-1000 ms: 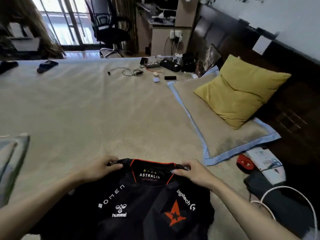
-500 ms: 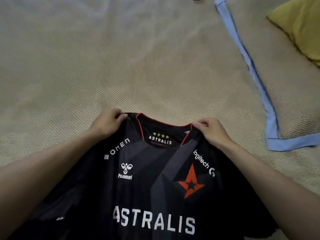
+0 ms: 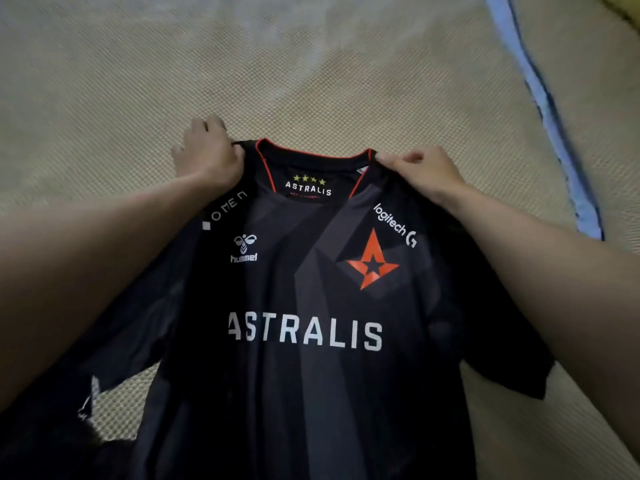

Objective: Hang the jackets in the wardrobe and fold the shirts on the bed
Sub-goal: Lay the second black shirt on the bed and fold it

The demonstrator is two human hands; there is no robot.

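A black short-sleeved shirt (image 3: pixel 311 393) with a red-edged collar, a red star and white lettering lies front side up on the beige woven bed mat (image 3: pixel 311 81). My left hand (image 3: pixel 207 154) pinches the shirt's left shoulder beside the collar. My right hand (image 3: pixel 420 173) pinches the right shoulder. Both sleeves spread outward under my forearms. The shirt's lower part runs out of the frame at the bottom.
A mat with a blue cloth border (image 3: pixel 540 98) lies at the right, its edge running from the top to the middle right. A corner of a yellow pillow (image 3: pixel 627 8) shows at the top right.
The view has tilted down from the room onto the bed. The shirt has been pulled forward and spread flatter, with more of its front and both sleeves showing. Both hands keep their grip on the shoulders.
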